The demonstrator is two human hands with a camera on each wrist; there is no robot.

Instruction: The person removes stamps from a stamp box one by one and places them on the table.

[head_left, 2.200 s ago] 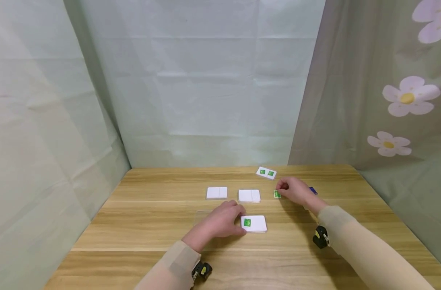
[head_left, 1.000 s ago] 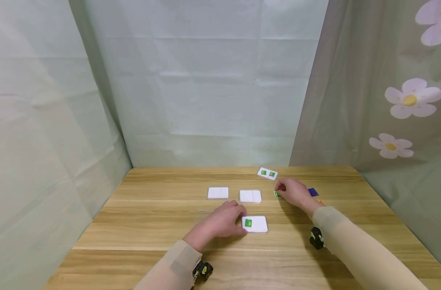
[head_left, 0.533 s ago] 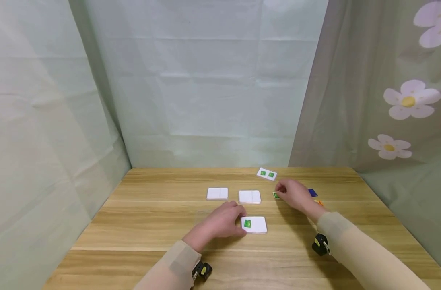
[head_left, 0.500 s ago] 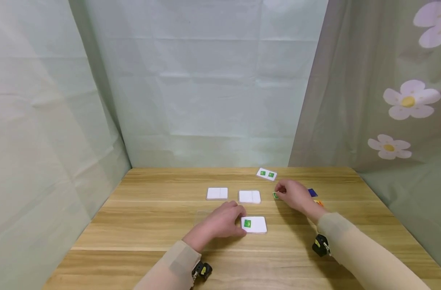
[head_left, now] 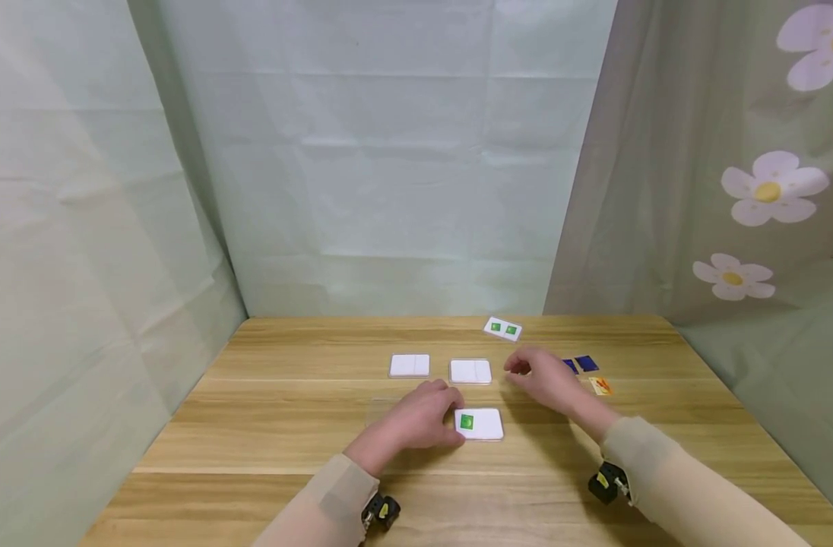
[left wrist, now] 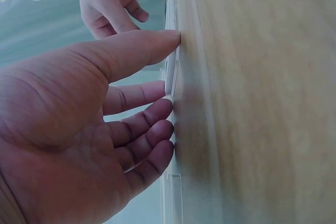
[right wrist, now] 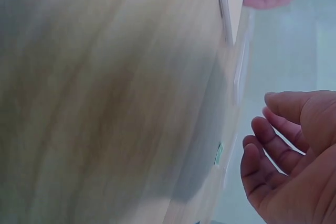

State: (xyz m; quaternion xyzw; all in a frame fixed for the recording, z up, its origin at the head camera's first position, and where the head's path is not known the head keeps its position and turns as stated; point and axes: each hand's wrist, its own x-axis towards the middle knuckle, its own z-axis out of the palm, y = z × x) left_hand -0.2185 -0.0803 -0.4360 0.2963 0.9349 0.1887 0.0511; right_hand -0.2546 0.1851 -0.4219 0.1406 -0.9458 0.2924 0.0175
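In the head view, my left hand (head_left: 419,416) holds the left end of a white card (head_left: 485,425) by its near and far edges with thumb and forefinger. A green square (head_left: 467,422) lies on the card's left half. Seen from the left wrist, the thumb is at one edge of the card (left wrist: 170,69) and the forefinger at the other. My right hand (head_left: 543,377) is raised over the table to the right, fingers loosely bent, nothing between them. Below it in the right wrist view, a small green tile (right wrist: 218,153) lies on the table; the hand hides it in the head view.
Two blank white cards in clear frames, a left one (head_left: 410,365) and a right one (head_left: 470,371), lie farther back. Behind them is a card with two green squares (head_left: 503,328). Dark blue tiles (head_left: 587,363) and an orange tile (head_left: 601,386) lie right of my right hand.
My right hand has left the small green tile it was touching and moved slightly left and nearer, uncovering the blue and orange tiles. My left hand stays on the card.
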